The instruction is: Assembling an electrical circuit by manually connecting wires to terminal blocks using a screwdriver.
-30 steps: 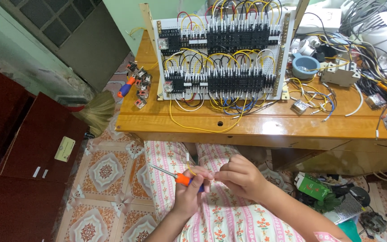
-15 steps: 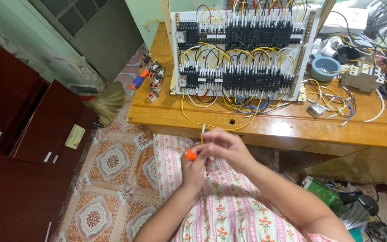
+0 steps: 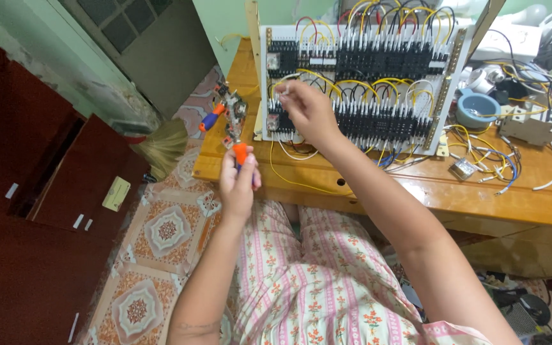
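patterned floor tiles (image 3: 161, 230) and dark red cabinets (image 3: 27, 211) are seen on the left, and a wooden table (image 3: 378, 182) is placed in front of the person. on the table a white wiring panel (image 3: 359, 80) is stood almost upright, filled with rows of black terminal blocks and yellow, red and black wires. an orange-handled screwdriver (image 3: 240, 154) is gripped by the left hand (image 3: 237, 185), closed around the handle, just before the table edge. the right hand (image 3: 305, 112) is raised to the left part of the panel, with the fingers pinched together on something small (what it is cannot be told). a blue bowl (image 3: 477, 110) and loose wires are lying right of the panel. a broom (image 3: 161, 147) is leaned near the table corner.
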